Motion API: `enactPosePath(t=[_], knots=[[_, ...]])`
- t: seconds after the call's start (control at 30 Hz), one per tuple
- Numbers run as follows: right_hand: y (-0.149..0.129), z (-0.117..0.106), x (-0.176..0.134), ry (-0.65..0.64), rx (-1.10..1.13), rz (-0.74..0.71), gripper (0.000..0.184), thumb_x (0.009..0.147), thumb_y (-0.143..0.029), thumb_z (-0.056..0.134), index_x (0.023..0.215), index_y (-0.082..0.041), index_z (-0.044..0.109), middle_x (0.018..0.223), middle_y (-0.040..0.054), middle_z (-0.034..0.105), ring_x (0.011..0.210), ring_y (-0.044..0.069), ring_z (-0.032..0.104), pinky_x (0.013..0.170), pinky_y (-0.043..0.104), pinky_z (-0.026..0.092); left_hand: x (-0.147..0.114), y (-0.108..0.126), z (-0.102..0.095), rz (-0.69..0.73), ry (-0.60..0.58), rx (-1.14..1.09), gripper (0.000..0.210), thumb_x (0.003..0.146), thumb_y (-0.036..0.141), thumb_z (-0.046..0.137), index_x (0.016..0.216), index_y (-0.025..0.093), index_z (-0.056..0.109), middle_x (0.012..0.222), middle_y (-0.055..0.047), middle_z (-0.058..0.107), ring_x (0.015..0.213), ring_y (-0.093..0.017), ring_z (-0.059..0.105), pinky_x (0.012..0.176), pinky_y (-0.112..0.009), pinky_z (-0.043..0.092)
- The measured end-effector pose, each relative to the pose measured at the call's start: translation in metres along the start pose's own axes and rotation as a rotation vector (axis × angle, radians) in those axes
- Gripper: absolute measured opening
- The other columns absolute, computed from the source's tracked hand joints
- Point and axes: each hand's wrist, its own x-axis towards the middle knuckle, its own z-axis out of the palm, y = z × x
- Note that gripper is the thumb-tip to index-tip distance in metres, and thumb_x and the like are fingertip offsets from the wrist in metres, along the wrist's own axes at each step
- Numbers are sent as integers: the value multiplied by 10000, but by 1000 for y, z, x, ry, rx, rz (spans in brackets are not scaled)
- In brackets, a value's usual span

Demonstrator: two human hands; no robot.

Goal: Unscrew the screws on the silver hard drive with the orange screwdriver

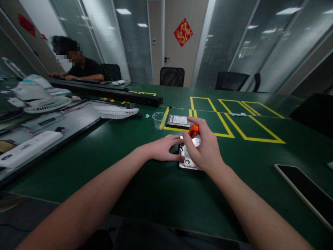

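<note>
A silver hard drive [187, 162] lies on the green table in front of me, partly covered by my fingers. My left hand [168, 147] grips its left side, thumb at the near corner and fingers towards the far corner. Over the drive, my right hand [205, 142] is closed around an orange and black screwdriver [194, 131]; its tip is hidden from me. Just behind lies a second hard drive [178, 120] with a white label. To that drive's left stands a clear plastic cup [158, 121].
Yellow tape rectangles [260, 139] mark the green table [145, 194]. A phone [307, 191] lies at the right. On the left are a white fan [39, 92], a flat metal panel [75, 121] and a long black bar [117, 93]. Another person [80, 66] sits at the far left.
</note>
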Motion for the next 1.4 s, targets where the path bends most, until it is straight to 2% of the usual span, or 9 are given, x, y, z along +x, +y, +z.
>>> enactPosePath(t=[0.13,0.3,0.4,0.5,0.6,0.8,1.07,1.33,1.4], knots=[[3,2,-2,11,-5,0,490,1202,-274,742,1688,-278,682,1551,172,881,1317,385,899,1122,585,773,0,-1,1,-2,-5,-1,1070,1105,899,916,1975,359,605,2084,-168,534,1959,-527,464,1602,-784,407],[5,5,-3,24,-5,7,563,1209,-281,749,1760,-290,637,1585,170,879,1298,377,917,1103,576,792,-2,-1,1,7,8,-6,1046,1105,903,914,1955,366,625,2087,-166,526,1956,-513,476,1607,-752,414],[6,5,-4,43,-8,9,516,1194,-258,758,1701,-290,663,1537,160,894,1238,360,926,1054,549,795,-2,1,0,2,0,-7,1039,1108,912,900,1949,367,628,2089,-165,523,1955,-514,478,1605,-758,414],[6,4,-4,52,-12,15,409,1181,-256,776,1584,-286,717,1390,130,922,1141,341,921,994,520,783,-1,3,-1,-20,-11,-6,1064,1103,906,904,1956,338,617,2109,-181,485,1963,-524,462,1605,-769,411],[5,4,-3,53,-17,14,360,1180,-270,789,1539,-282,763,1345,121,927,1120,329,905,1003,513,775,0,5,-2,-38,-19,1,1071,1097,898,913,1952,324,622,2104,-193,491,1955,-534,472,1598,-774,419],[1,2,-2,58,-10,5,455,1213,-280,746,1664,-309,797,1352,109,910,1145,320,868,1017,509,767,1,4,0,-19,-12,3,1055,1102,899,903,1947,329,632,2077,-181,543,1954,-530,473,1599,-761,414],[2,2,-2,37,-26,30,642,1215,-266,699,1854,-327,718,1262,87,852,1011,282,774,944,473,747,-1,-1,1,-10,4,24,1060,1105,930,890,1932,315,645,2074,-206,538,1942,-538,485,1580,-774,435],[2,2,-2,31,-15,4,634,1228,-232,675,1856,-316,707,1236,92,867,1025,293,808,949,488,764,1,1,1,-8,-14,30,1049,1114,895,890,1925,280,635,2053,-220,562,1954,-523,467,1609,-764,390],[4,3,-3,32,-10,22,615,1218,-235,688,1828,-313,705,1304,110,893,1037,300,831,972,516,781,1,0,1,-15,-21,32,1058,1113,903,883,1933,285,627,2051,-215,565,1959,-518,462,1613,-754,388]])
